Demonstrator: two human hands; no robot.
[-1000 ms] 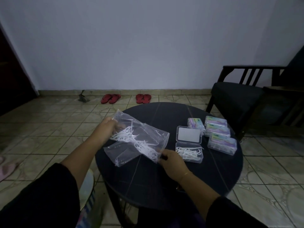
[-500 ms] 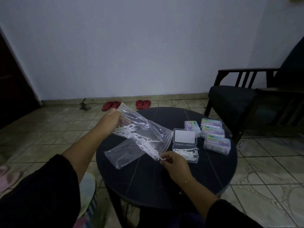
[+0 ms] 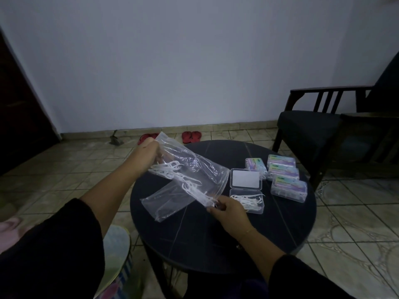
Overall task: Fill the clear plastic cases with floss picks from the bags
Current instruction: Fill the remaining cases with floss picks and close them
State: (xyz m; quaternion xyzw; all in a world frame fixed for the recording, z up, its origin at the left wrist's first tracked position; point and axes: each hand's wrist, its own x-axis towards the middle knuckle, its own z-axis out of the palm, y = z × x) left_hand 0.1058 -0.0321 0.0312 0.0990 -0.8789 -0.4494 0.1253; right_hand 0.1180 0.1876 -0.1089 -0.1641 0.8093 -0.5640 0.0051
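Observation:
My left hand (image 3: 149, 151) grips the upper end of a clear plastic bag (image 3: 194, 169) and holds it tilted down to the right above the round dark table (image 3: 216, 244). White floss picks (image 3: 170, 170) lie inside the bag and slide toward its lower mouth. My right hand (image 3: 226, 210) pinches that lower edge, where picks bunch up. Just right of it an open clear case (image 3: 247, 200) holds several white picks; its lid (image 3: 246, 178) lies flat behind. A second, flat bag (image 3: 166, 201) lies on the table under the held one.
Several closed filled cases (image 3: 289, 187) with coloured labels stand at the table's right side. A dark armchair (image 3: 313, 130) stands to the right. Red slippers (image 3: 191, 136) and a dustpan-like object (image 3: 115, 139) lie on the tiled floor by the wall.
My left hand has lifted its end of the bag higher, so the bag slopes more steeply. The picks have slid toward my right hand at the lower edge.

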